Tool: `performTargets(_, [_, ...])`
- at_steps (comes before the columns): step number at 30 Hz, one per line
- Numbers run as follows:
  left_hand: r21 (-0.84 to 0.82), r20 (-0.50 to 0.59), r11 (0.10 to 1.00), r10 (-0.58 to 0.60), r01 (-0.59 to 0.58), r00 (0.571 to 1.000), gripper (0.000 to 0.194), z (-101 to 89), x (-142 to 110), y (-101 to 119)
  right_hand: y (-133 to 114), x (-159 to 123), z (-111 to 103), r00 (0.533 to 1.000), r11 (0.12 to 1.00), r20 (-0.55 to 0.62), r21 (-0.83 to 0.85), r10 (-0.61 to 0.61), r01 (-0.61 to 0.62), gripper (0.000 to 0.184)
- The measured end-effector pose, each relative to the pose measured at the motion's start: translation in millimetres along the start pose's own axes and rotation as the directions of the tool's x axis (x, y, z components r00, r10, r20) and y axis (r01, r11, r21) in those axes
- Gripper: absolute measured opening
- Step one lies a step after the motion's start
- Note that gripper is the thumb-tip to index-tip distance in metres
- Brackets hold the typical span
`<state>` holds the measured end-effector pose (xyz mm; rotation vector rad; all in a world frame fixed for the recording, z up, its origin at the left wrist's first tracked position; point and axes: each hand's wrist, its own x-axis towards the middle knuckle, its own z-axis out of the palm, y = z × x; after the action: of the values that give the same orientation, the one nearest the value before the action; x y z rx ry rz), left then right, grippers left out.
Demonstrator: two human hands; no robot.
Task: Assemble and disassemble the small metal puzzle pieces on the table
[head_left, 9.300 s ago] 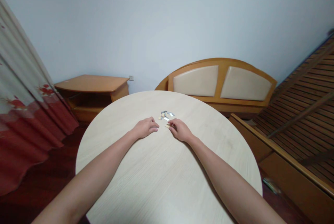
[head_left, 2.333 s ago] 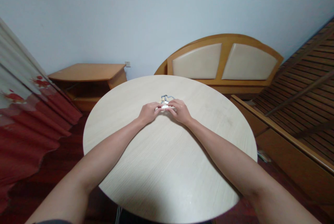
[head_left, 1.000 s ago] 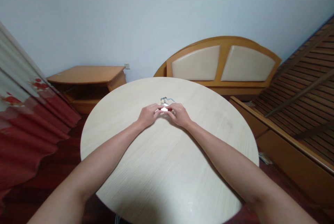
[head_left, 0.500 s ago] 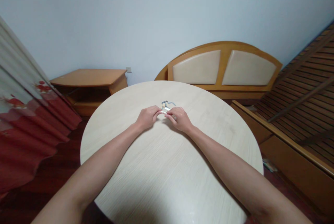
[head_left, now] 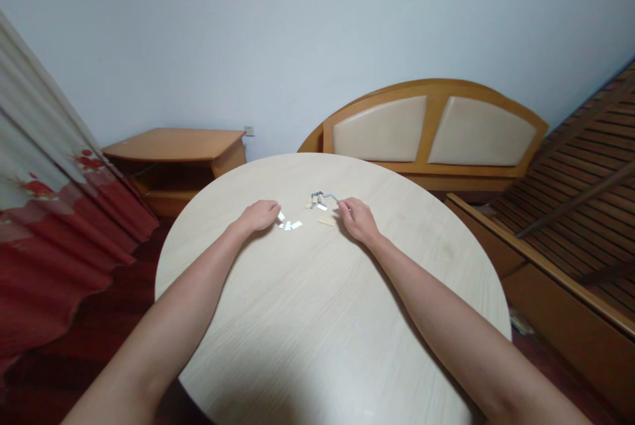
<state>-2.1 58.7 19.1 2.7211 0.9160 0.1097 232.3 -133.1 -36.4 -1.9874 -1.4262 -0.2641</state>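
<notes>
On the round table (head_left: 297,293), small flat white pieces (head_left: 296,225) lie loose in front of my left hand (head_left: 258,215). Its fingers are pinched at a white flat piece (head_left: 281,216) by the fingertips. My right hand (head_left: 358,219) is curled closed on the other side, its fingertips at the end of a blue-grey jointed strip (head_left: 328,196). Whether it grips the strip is too small to tell. A beige flat piece (head_left: 326,221) rests just left of that hand. Between the hands and farther back are a white piece (head_left: 322,207) and small beige pieces (head_left: 314,201).
A wooden cabinet (head_left: 173,144) stands behind on the left, near a red and white curtain (head_left: 64,213). Past the table are a headboard (head_left: 436,131) and a wooden bed frame (head_left: 550,273), with slats (head_left: 590,180) leaning on the right.
My hands were together around a white piece at the middle; now they are apart, the left farther left, the right slightly right. Several white pieces now lie by the left hand.
</notes>
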Motion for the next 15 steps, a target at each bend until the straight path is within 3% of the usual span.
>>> performTargets(4, [0.001, 0.051, 1.0, 0.03, -0.03, 0.998, 0.042, 5.5, 4.0, -2.2, 17.4, 6.7, 3.0, 0.992, 0.992, 0.094, -0.098, 0.084, -0.075, 0.047])
performTargets(9, [0.009, 0.08, 0.998, 0.053, -0.054, 0.995, 0.041, 8.1, 3.5, 0.6, 18.2, 11.6, 2.3, 0.957, 0.978, 0.276, -0.209, 0.085, -0.027, 0.05])
performTargets(15, [0.048, 0.077, 0.996, 0.074, -0.078, 0.994, 0.04, 5.6, -0.8, 7.8, 10.1, 11.3, -2.3, 0.95, 0.97, 0.301, -0.242, 0.084, -0.009, 0.046])
